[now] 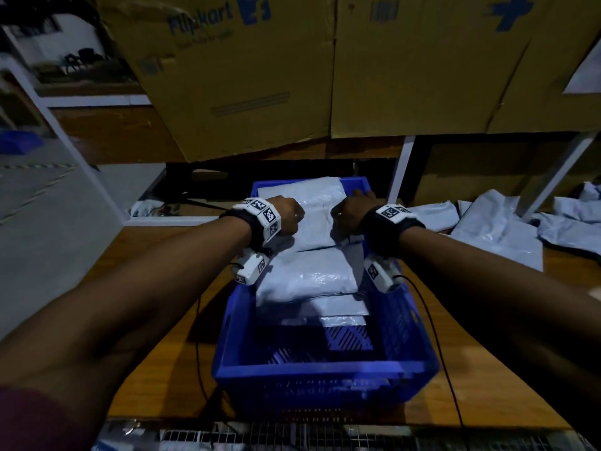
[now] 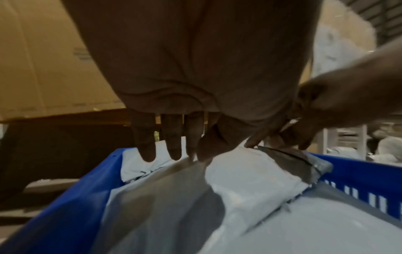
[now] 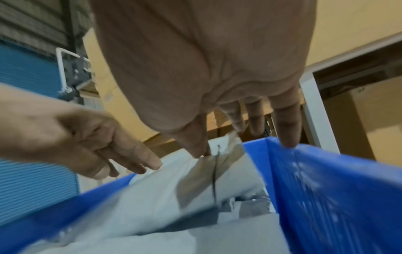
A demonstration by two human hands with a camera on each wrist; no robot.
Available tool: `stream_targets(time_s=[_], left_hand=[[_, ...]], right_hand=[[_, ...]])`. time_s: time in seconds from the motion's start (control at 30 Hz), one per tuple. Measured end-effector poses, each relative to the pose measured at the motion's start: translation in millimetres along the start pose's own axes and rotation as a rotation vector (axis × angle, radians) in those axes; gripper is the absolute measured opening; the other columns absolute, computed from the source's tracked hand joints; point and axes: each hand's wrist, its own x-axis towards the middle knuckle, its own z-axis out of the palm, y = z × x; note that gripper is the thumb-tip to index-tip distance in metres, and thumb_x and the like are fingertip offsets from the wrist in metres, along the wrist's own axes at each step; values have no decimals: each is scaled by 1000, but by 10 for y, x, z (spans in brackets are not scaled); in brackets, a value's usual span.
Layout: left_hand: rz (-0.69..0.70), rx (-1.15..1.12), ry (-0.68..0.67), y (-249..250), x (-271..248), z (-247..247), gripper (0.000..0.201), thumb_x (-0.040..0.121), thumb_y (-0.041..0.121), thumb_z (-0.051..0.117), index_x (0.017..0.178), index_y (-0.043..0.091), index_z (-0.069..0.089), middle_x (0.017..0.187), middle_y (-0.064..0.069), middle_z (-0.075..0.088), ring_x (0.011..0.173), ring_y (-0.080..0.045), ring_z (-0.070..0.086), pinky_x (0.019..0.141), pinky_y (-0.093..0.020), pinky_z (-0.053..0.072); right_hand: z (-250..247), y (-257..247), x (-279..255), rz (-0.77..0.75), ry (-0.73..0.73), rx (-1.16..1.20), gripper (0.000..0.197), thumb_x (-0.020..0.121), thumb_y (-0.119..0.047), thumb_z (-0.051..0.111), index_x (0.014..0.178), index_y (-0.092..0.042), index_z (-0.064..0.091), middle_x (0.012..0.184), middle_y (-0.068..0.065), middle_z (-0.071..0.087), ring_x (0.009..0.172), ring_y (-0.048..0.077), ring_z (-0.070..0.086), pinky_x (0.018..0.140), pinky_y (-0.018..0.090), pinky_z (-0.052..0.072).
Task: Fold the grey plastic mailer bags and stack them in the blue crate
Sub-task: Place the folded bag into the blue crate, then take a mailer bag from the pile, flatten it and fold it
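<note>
A blue crate (image 1: 325, 369) stands on the wooden table and holds several folded grey mailer bags (image 1: 309, 275) leaning in a row. Both hands are at its far end on the rearmost folded mailer bag (image 1: 317, 219). My left hand (image 1: 286, 216) holds its left top edge, thumb in front and fingers (image 2: 172, 137) hanging down behind. My right hand (image 1: 351, 211) pinches the right top corner (image 2: 300, 154), thumb (image 3: 193, 144) on the front. Its little finger (image 3: 287, 130) touches the crate wall (image 3: 326, 189).
Loose unfolded grey mailers (image 1: 500, 229) lie on the table to the right of the crate. Large cardboard boxes (image 1: 260, 76) rise behind it, with white shelf posts (image 1: 403, 170) beside them. Cables (image 1: 432, 320) run from the wrist cameras along the crate sides.
</note>
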Motion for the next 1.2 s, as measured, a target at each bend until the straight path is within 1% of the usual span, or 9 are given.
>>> stream_targets(time_s=[0.17,0.37,0.57,0.73,0.83,0.9,0.97,1.1,1.2], left_hand=[[12,-35,21,31,145,33,40,93,26,59,133,25,67,137,-5,65,119,-32,63,99,-35,51],[9,-33,51,27,203,93,42,86,24,63,127,26,69,128,-7,69,111,-31,66,88,-32,54],[13,-1,112,-16,113,49,42,89,23,64,131,28,66,132,-10,64,115,-33,62,81,-29,44],[61,-29,131,19,-183,-167,43,98,30,61,140,21,60,139,-13,61,124,-34,57,98,-39,51],[107,-130,198,125,-479,-409,43,96,24,63,139,22,62,136,-9,64,121,-29,61,100,-38,51],[157,-268,285,278,-722,-509,39,94,23,64,133,25,66,132,-1,68,111,-19,67,97,-33,52],[214,-434,340,517,-979,-548,34,96,23,66,129,25,69,127,5,70,101,-9,70,90,-25,52],[326,-685,419,1218,-1403,-558,24,96,22,70,120,23,74,115,9,73,87,10,66,72,-12,51],[321,-804,452,1892,-1652,-507,20,96,28,70,116,30,74,108,17,74,90,3,70,71,-16,54]], right_hand=[[195,19,276,25,-75,-77,30,87,-38,69,112,-22,67,143,9,56,147,41,26,122,57,6],[251,114,331,31,35,9,42,82,-39,72,121,-21,70,127,11,65,130,35,42,120,50,17],[185,193,223,32,166,157,31,92,-35,66,120,-21,72,120,15,63,125,37,44,110,42,27],[16,234,-74,54,188,291,47,92,-49,68,134,-28,63,136,9,60,135,36,42,111,40,32],[-82,419,-403,44,239,430,46,90,-50,73,127,-24,67,130,8,64,120,31,57,102,40,47],[-80,598,-681,41,296,543,42,90,-47,74,122,-19,71,112,3,67,98,22,63,81,33,49],[-45,803,-979,46,358,677,34,91,-42,75,114,-17,74,105,-1,69,90,14,65,73,28,46],[81,1338,-1532,66,400,848,33,92,-40,75,117,-18,75,119,-6,70,107,13,67,89,38,53],[201,1891,-1915,76,408,910,33,93,-38,74,120,-20,74,119,-5,70,103,12,68,92,44,57]])
